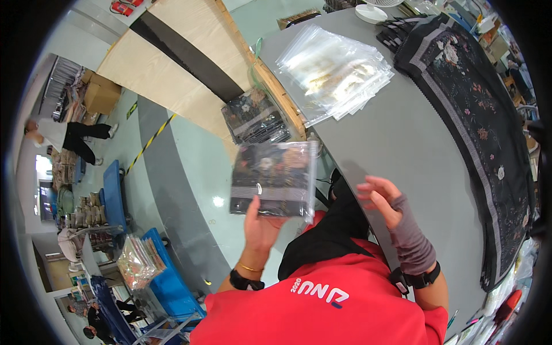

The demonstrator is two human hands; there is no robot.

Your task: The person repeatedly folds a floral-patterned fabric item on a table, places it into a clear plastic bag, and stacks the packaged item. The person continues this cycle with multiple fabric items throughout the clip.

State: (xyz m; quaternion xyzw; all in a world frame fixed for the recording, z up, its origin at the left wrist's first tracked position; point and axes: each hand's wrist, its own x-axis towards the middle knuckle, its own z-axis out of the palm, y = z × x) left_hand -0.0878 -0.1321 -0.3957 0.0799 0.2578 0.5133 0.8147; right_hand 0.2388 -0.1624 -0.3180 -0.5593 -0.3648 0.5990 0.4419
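My left hand (261, 227) grips the lower edge of a bagged scarf (270, 178), a folded dark floral cloth in a clear plastic bag, with the thumb on its front. It is held up off the table, left of the table's edge. Over the grey table (408, 144), my right hand (379, 198) holds nothing, its fingers apart and a little curled. Just beyond the held packet, a stack of similar bagged scarves (256, 118) lies on a pale wooden board. A pile of clear plastic bags (339, 72) rests at the table's far side.
Along the table's right side lies a long heap of dark floral scarves (474, 126). The wooden board (167, 69) with a black strip adjoins the table at upper left. Blue carts (167, 276) stand on the floor to the left, where a person (69, 135) walks farther off.
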